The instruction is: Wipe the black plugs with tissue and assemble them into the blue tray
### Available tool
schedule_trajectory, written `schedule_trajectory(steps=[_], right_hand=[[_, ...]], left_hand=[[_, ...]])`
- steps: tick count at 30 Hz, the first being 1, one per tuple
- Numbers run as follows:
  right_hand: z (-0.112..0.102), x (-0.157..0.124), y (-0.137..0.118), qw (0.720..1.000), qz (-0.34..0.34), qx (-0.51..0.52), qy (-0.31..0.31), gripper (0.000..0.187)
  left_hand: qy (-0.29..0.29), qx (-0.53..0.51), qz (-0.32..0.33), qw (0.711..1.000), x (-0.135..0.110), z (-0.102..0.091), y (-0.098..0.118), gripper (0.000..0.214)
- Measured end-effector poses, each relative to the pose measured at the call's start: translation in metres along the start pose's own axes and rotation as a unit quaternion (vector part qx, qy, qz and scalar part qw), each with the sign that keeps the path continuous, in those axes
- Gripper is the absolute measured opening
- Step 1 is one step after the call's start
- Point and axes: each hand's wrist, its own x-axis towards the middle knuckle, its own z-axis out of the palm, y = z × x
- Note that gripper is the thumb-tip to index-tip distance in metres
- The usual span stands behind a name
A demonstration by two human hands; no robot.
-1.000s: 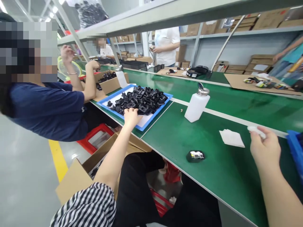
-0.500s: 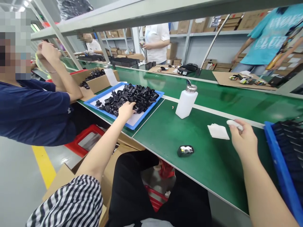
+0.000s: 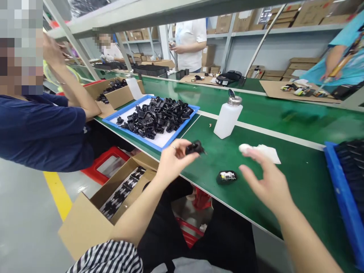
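My left hand (image 3: 174, 159) pinches a small black plastic part (image 3: 195, 147) above the near edge of the green belt (image 3: 256, 197). It has come away from the blue tray (image 3: 136, 136) heaped with black parts (image 3: 159, 113). My right hand (image 3: 265, 180) hovers over the belt with a small white wad (image 3: 245, 148) at its fingertips; the other fingers are spread and blurred. A white cloth (image 3: 269, 152) lies just beyond it. A black oval piece with a white label (image 3: 226, 176) rests on the belt between my hands.
A white dispenser bottle (image 3: 226, 118) stands behind my hands. A second blue tray (image 3: 341, 189) of black parts sits at the right. An open cardboard box (image 3: 93, 216) stands on the floor at my left. A person in dark blue (image 3: 42, 132) sits beside me; others work across the belt.
My left hand has left the blue tray and drawn back toward me with one black part. My right hand has swung left with the white wad toward the middle.
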Motion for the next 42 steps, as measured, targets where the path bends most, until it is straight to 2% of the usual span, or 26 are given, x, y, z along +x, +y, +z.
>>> schedule_trajectory(steps=[1,2,4,6,8,9,10,11,13,14,15,16,17,19,23,25,29,35,42], right_hand=[[0.0,-0.008,-0.013,0.998,-0.051,0.007,-0.043,0.034],[-0.001,-0.017,-0.026,0.991,-0.091,0.012,-0.095,0.033],[-0.005,-0.035,-0.045,0.971,-0.135,0.022,-0.197,0.031],[-0.008,-0.05,-0.053,0.958,-0.14,0.026,-0.25,0.031],[-0.01,-0.058,-0.049,0.957,-0.128,0.036,-0.256,0.03],[-0.01,-0.058,-0.043,0.96,-0.116,0.049,-0.249,0.028],[-0.01,-0.056,-0.035,0.965,-0.096,0.066,-0.237,0.026],[-0.009,-0.052,-0.026,0.971,-0.066,0.085,-0.215,0.024],[-0.006,-0.04,-0.008,0.983,0.016,0.106,-0.152,0.022],[-0.003,-0.033,0.0,0.985,0.06,0.11,-0.122,0.022],[0.0,-0.026,0.006,0.983,0.098,0.113,-0.105,0.022],[0.003,-0.02,0.012,0.98,0.125,0.12,-0.103,0.023],[0.007,-0.016,0.016,0.975,0.143,0.128,-0.114,0.023],[0.015,-0.01,0.02,0.964,0.156,0.149,-0.155,0.023],[0.027,-0.009,0.023,0.951,0.162,0.173,-0.2,0.022],[0.027,-0.01,0.024,0.946,0.155,0.184,-0.215,0.023],[0.016,-0.009,0.026,0.939,0.147,0.178,-0.256,0.038],[0.008,-0.011,0.021,0.956,0.122,0.121,-0.239,0.022],[0.013,-0.013,0.013,0.973,0.084,0.07,-0.204,0.025]], left_hand=[[-0.1,-0.081,-0.055,0.99,-0.013,0.005,0.006,0.023],[-0.209,-0.153,-0.11,0.96,-0.024,0.01,0.009,0.022],[-0.398,-0.233,-0.198,0.865,-0.045,0.02,0.009,0.021],[-0.503,-0.247,-0.259,0.787,-0.058,0.029,0.004,0.022],[-0.542,-0.244,-0.286,0.752,-0.064,0.036,-0.004,0.026],[-0.542,-0.244,-0.287,0.752,-0.065,0.039,-0.007,0.029],[-0.525,-0.241,-0.275,0.769,-0.064,0.041,-0.009,0.031],[-0.487,-0.224,-0.252,0.806,-0.062,0.042,-0.01,0.032],[-0.347,-0.135,-0.178,0.911,-0.055,0.045,-0.012,0.033],[-0.266,-0.076,-0.132,0.952,-0.052,0.048,-0.013,0.035],[-0.198,-0.023,-0.089,0.976,-0.048,0.052,-0.014,0.038],[-0.156,0.016,-0.055,0.986,-0.045,0.056,-0.015,0.041],[-0.14,0.038,-0.031,0.989,-0.042,0.061,-0.016,0.044],[-0.147,0.046,-0.011,0.988,-0.038,0.071,-0.019,0.047],[-0.139,0.044,-0.009,0.989,-0.035,0.084,-0.02,0.042],[-0.13,0.04,-0.011,0.991,-0.035,0.085,-0.02,0.036],[-0.132,0.034,0.002,0.991,-0.034,0.085,-0.021,0.027],[-0.165,0.03,0.005,0.986,-0.028,0.081,-0.024,0.025],[-0.256,0.048,0.058,0.964,-0.017,0.068,-0.019,0.03]])
